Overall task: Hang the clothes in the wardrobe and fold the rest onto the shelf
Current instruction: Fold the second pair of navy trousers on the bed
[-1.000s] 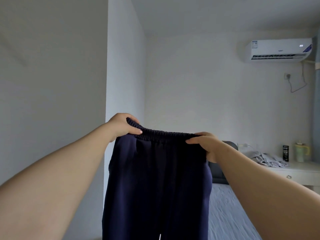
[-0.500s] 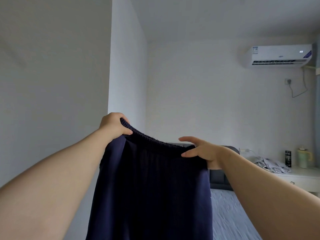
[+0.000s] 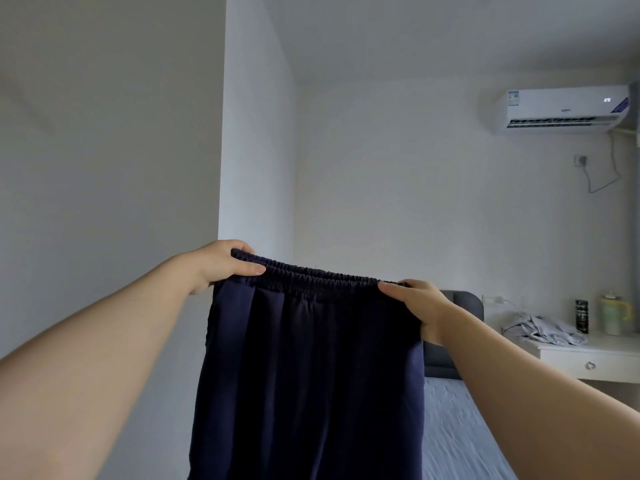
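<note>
Nearest, held up at arm's length by two bare hands: one pair of navy trousers [image 3: 311,375], hanging straight down and running off the bottom edge of the view. Pinched at the left end of the gathered waistband [image 3: 322,277] by the left hand [image 3: 225,265], thumb flat on the near face, fingers curled over the top behind the cloth. Gripped at the right end by the right hand [image 3: 415,306], thumb on the near face likewise, fingers hidden behind. Stretched almost level between the two grips, left end a little higher. Open air to the left as far as the projecting wall corner [image 3: 256,150], and open air above up to the ceiling. Behind and lower right, one bed [image 3: 457,427] with a pale blue sheet, partly covered by the trousers, and one dark padded headboard [image 3: 460,299] against the far wall. Beside that, one white desk [image 3: 588,355] with one drawer knob [image 3: 590,365]; on top, one crumpled grey garment [image 3: 543,329] at the left end, then one dark can [image 3: 581,316] and one pale green jug [image 3: 613,317], both upright and close together. High on the far wall, one white air conditioner [image 3: 561,110], with one socket [image 3: 579,161] and a cord below.
</note>
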{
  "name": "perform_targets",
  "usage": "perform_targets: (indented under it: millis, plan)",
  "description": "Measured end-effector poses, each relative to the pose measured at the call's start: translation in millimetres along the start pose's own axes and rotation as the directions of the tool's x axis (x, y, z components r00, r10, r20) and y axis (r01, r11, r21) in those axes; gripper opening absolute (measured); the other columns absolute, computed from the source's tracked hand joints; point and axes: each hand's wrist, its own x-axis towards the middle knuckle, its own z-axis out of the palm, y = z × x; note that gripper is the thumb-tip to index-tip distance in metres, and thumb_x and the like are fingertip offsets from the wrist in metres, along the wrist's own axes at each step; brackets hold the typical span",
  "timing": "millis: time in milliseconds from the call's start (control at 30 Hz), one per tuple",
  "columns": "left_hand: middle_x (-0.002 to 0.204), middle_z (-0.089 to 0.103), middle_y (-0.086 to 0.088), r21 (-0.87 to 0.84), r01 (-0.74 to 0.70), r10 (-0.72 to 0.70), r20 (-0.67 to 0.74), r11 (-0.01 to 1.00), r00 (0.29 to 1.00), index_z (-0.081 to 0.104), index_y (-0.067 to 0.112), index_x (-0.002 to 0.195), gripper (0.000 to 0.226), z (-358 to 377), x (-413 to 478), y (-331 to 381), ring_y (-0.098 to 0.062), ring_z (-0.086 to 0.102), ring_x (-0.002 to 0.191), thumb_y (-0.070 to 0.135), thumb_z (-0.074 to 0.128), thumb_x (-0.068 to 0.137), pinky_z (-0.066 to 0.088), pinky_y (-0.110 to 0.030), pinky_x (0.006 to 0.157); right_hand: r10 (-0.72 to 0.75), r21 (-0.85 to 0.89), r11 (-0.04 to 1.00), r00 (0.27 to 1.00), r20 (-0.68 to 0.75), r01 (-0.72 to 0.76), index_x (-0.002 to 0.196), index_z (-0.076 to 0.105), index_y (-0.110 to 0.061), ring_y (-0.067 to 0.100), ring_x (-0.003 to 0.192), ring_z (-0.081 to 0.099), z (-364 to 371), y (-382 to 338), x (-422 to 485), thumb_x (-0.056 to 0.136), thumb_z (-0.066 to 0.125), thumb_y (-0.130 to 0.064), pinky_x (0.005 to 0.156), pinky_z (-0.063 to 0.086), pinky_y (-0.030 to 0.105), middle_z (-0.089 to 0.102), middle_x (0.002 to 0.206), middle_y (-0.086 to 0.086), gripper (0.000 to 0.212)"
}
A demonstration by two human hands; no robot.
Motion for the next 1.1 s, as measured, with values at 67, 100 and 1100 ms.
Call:
perform_targets:
  millis: [67, 100, 1100]
  plan:
    - [0.078, 0.062, -0.004, -0.199, 0.062, -0.041, 0.105, 0.978, 0.994, 0.058, 0.015, 0.083, 0.018, -1, -3, -9, -0.016, 0.060, 0.070, 0.009, 0.072, 0.073, 0.050, -0.024, 0.065, 0.045, 0.115, 0.992, 0.998, 0.041, -0.049, 0.092, 0.067, -0.004, 0.023, 0.076, 0.070, -3, 4, -1, 0.084, 0.068, -0.026, 0.064, 0.056, 0.031, 0.073, 0.086, 0.012, 0.023]
    - [0.076, 0.064, -0.004, -0.269, 0.099, -0.060, 0.149, 0.958, 0.987, 0.058, 0.014, 0.081, 0.018, -1, -4, -14, -0.016, 0.062, 0.067, 0.011, 0.072, 0.070, 0.052, -0.023, 0.061, 0.081, 0.146, 0.985, 0.995, 0.063, -0.089, 0.094, 0.068, -0.005, 0.023, 0.075, 0.070, -4, 4, -3, 0.084, 0.068, -0.027, 0.062, 0.056, 0.029, 0.074, 0.086, 0.012, 0.025]
    - [0.077, 0.052, -0.003, -0.171, -0.122, 0.129, 0.032, 0.978, 0.991, 0.049, 0.009, 0.086, 0.034, 139, -7, 1, -0.018, 0.053, 0.070, -0.001, 0.069, 0.061, 0.043, -0.025, 0.058, 0.032, 0.252, 0.964, 0.975, 0.221, -0.088, 0.090, 0.065, -0.010, 0.025, 0.086, 0.063, 52, 9, -1, 0.099, 0.030, -0.044, 0.072, 0.050, 0.032, 0.067, 0.092, 0.007, 0.050]
